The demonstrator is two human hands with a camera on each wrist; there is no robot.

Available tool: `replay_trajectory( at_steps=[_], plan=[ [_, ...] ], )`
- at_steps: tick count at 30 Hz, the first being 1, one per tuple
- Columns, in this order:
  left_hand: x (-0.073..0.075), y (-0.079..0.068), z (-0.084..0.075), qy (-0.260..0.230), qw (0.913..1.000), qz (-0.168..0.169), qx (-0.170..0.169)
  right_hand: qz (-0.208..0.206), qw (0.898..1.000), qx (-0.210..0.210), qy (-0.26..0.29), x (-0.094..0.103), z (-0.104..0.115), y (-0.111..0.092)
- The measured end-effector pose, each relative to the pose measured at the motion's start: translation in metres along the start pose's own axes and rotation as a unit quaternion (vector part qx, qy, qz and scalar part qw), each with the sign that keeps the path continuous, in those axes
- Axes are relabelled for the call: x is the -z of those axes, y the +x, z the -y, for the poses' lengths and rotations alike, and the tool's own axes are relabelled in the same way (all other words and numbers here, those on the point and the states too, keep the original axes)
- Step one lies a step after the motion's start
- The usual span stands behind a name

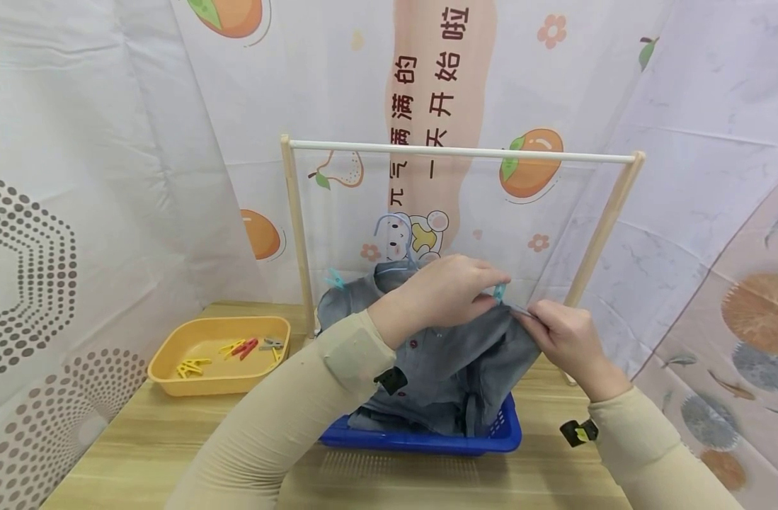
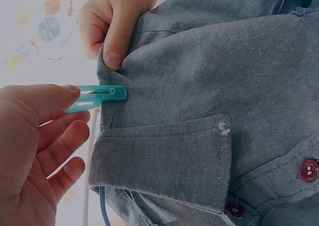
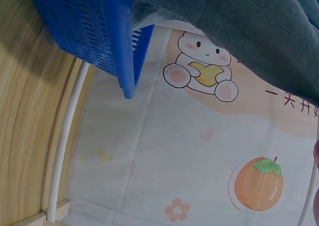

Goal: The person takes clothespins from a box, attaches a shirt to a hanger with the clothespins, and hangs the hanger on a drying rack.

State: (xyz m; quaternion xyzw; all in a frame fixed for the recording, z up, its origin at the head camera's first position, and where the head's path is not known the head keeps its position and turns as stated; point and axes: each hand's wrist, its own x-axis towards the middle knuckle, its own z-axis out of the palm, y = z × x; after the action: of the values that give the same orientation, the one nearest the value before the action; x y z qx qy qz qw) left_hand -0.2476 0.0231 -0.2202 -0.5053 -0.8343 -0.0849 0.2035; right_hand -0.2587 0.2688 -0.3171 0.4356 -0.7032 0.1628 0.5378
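A grey-blue buttoned shirt (image 1: 439, 361) hangs over a blue basket (image 1: 420, 445), its lower part inside. A light blue hanger (image 1: 395, 218) pokes up from the collar. My left hand (image 1: 436, 294) pinches a teal clothespin (image 2: 107, 92) between thumb and forefinger, and the pin's tip sits over the shirt's shoulder edge. Beside it, my right hand (image 1: 563, 333) grips the shirt at the shoulder, thumb on the front of the cloth. Another teal clothespin (image 1: 335, 278) is clipped on the opposite shoulder. In the right wrist view, the shirt (image 3: 234, 32) spreads over the basket's rim.
A drying rack with a white bar (image 1: 459, 150) and wooden posts (image 1: 297, 234) stands behind the basket. To the left on the wooden table (image 1: 541, 467), a yellow tray (image 1: 219, 386) holds several yellow, red and grey clothespins. A printed curtain (image 1: 338, 85) hangs at the back.
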Motion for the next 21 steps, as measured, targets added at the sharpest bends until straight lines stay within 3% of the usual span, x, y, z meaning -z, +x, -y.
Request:
replay_trajectory(
  at_steps=[21],
  plan=[
    [-0.0047, -0.0043, 0.0039, -0.011, 0.9994, -0.031, -0.011, 0.002, 1.000, -0.002, -0.001, -0.0012, -0.0006, -0.0012]
  ],
)
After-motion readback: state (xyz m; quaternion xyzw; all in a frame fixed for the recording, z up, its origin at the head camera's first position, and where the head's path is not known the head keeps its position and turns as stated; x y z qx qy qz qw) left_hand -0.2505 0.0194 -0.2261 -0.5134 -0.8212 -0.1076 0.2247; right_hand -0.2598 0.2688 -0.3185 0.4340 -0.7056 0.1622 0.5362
